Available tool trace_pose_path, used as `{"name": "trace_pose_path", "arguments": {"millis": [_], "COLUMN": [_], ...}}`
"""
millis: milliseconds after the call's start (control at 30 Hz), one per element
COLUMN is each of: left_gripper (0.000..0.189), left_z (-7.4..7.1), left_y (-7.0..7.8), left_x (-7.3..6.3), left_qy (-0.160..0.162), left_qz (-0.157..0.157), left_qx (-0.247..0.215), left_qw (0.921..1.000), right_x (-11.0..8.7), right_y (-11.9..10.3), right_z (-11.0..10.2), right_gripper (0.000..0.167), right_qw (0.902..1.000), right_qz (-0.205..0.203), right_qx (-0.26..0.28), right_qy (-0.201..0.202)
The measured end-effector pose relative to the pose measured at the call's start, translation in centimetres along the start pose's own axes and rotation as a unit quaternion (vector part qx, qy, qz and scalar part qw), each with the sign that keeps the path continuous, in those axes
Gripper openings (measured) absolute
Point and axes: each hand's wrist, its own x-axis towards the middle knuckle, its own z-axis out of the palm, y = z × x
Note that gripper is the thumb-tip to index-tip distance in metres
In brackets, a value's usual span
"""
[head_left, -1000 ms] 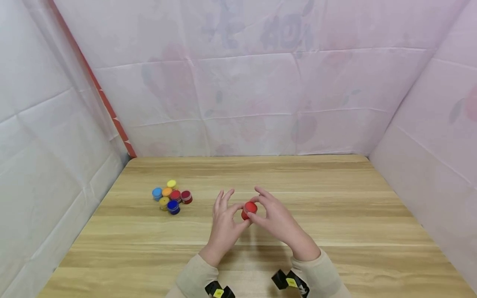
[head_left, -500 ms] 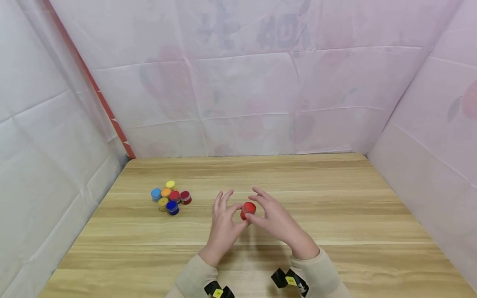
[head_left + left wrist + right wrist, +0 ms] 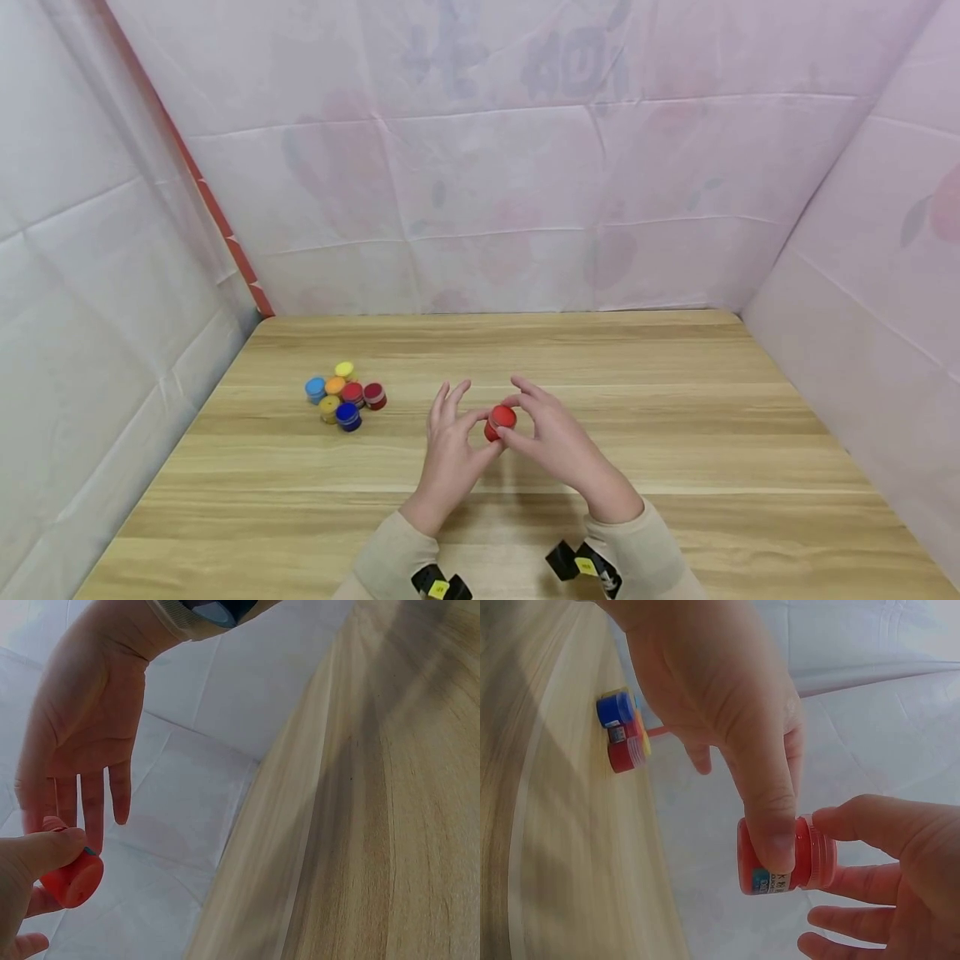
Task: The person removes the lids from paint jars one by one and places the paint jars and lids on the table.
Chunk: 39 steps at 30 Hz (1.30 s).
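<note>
Both hands hold a small red paint jar [image 3: 502, 420] above the table. In the right wrist view, the left hand's [image 3: 453, 458] thumb lies along the jar's body, beside a blue and white label [image 3: 762, 882]. At the other end, the right hand [image 3: 558, 442] pinches the clear-rimmed lid [image 3: 823, 859] between thumb and finger, its other fingers spread loosely. The lid sits on the jar. From the left wrist view the jar [image 3: 81, 883] shows its rounded base, partly covered by the left thumb. The left hand's outer fingers point upward, away from the jar.
Several paint jars stand in a cluster on the table's left: yellow [image 3: 344, 369], light blue [image 3: 316, 388], orange [image 3: 335, 386], ochre [image 3: 329, 408], red [image 3: 352, 393], dark red [image 3: 375, 395] and dark blue [image 3: 348, 417]. White cloth walls [image 3: 487, 192] border the wooden table [image 3: 675, 417].
The right fingertips shift slightly around the lid. Both hands and the jar stay in nearly the same place, and the cluster of jars has not moved.
</note>
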Motion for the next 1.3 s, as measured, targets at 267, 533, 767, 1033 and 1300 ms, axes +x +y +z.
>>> {"name": "trace_pose_path", "arguments": {"millis": [267, 533, 767, 1033, 1300], "left_gripper": [0.030, 0.032, 0.036, 0.034, 0.034], "left_z": [0.0, 0.1, 0.1, 0.4, 0.3], "left_y": [-0.1, -0.2, -0.8, -2.3, -3.8], "left_x": [0.0, 0.1, 0.3, 0.3, 0.4], "left_qy": [-0.001, -0.011, -0.016, -0.028, -0.030], "left_qz": [0.004, 0.009, 0.006, -0.049, -0.091], "left_qx": [-0.001, 0.007, 0.042, 0.069, 0.086], "left_qw": [1.0000, 0.9999, 0.9990, 0.9961, 0.9917], "right_x": [0.0, 0.0, 0.3, -0.1, -0.8], "right_y": [0.0, 0.2, 1.9, 7.1, 10.6], "right_z": [0.0, -0.2, -1.5, -4.9, -5.9], "right_gripper": [0.027, 0.026, 0.025, 0.035, 0.041], "right_qw": [0.9999, 0.9999, 0.9998, 0.9924, 0.9812], "right_qz": [-0.013, -0.009, 0.004, 0.099, 0.165], "right_qx": [-0.008, -0.010, 0.008, -0.032, -0.096], "right_qy": [0.000, 0.000, 0.019, 0.065, 0.029]}}
